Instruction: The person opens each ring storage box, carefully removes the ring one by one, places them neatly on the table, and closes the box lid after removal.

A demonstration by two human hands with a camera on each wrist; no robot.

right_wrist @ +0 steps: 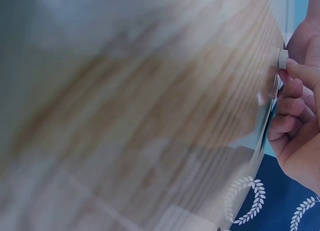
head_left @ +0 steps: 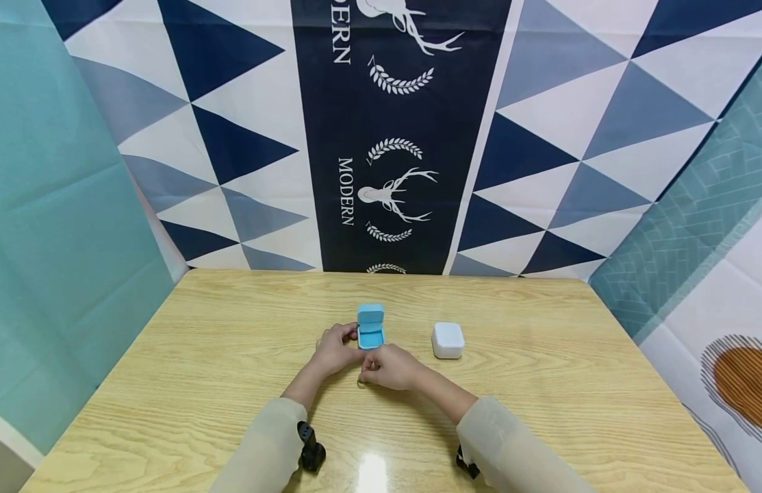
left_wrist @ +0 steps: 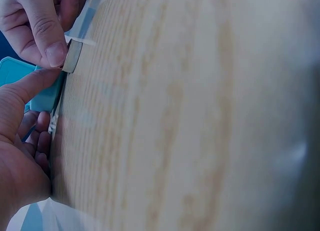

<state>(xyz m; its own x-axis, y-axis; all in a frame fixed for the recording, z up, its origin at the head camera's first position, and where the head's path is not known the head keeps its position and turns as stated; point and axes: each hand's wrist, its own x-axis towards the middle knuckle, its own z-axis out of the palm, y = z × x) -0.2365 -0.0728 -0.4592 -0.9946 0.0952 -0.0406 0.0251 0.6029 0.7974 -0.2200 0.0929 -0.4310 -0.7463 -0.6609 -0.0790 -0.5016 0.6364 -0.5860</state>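
Note:
A small light-blue ring box (head_left: 371, 340) stands on the table with its lid (head_left: 371, 313) raised. My left hand (head_left: 334, 354) holds the box, fingers at its left side and thumb along its near side. Just in front of the box, my right hand (head_left: 391, 367) pinches a ring (head_left: 361, 384) between thumb and fingertips. From the left wrist, the ring (left_wrist: 73, 56) shows as a plain pale band on edge, low over the wood, close to the left thumb (left_wrist: 42, 81). The right wrist view shows the ring (right_wrist: 283, 59) at the right fingertips.
A white rounded box (head_left: 448, 340) sits to the right of the ring box. The wooden table (head_left: 541, 383) ends at a back wall covered with a patterned cloth (head_left: 387, 137). A teal cloth (head_left: 66, 205) hangs along the left side.

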